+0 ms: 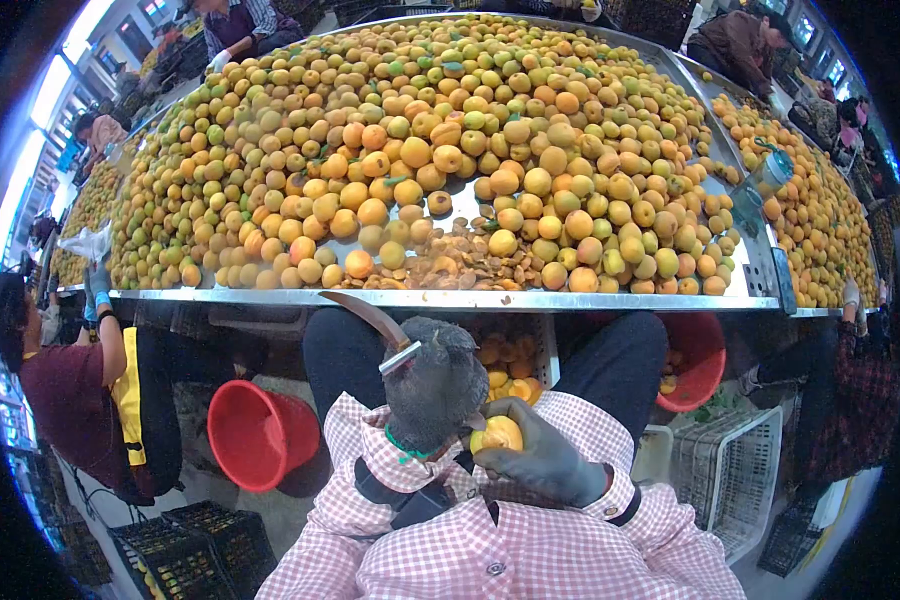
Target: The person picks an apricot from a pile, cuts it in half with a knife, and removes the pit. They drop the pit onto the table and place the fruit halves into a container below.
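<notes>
My left hand (435, 385), in a dark grey glove, is closed in a fist around a knife. The knife's curved blade (368, 318) points up and left, toward the table edge, with a silver metal piece by the fist. In my gloved right hand (545, 455) is a yellow-orange apricot (497, 434), held by the fingers close beside my left hand. Whether the fruit is cut cannot be made out. Beyond my hands, between my knees, orange apricot halves (515, 388) lie in a container, partly hidden by my left hand.
A metal table (570, 299) bears a large heap of apricots (400, 130), with pits and scraps (460, 262) near its front edge. Red buckets (262, 436) (698, 365) stand on both sides. A white crate (735, 470) is at right, black crates (195, 545) at lower left. Other people sit around.
</notes>
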